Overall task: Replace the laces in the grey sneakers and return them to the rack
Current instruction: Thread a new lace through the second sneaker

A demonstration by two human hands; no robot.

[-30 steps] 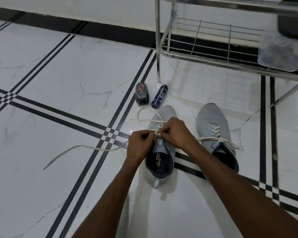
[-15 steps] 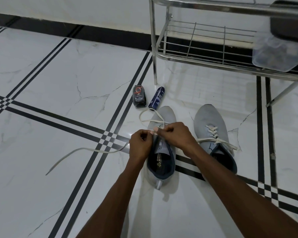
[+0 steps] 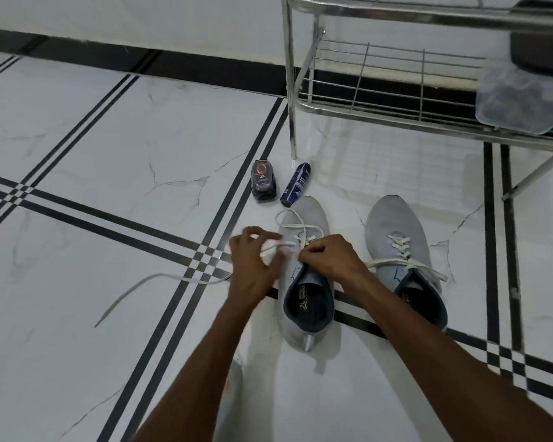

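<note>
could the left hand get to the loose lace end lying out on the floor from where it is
Probably yes. The left hand is at the sneaker, and the lace end trails across bare floor on that same side, with nothing between them.

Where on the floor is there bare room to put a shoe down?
The broad white tile left of the double black stripes is bare beyond the trailing lace. So is the rack's lower shelf, left of the plastic container. It is crowded around the two sneakers, the spray can and the polish bottle.
</note>
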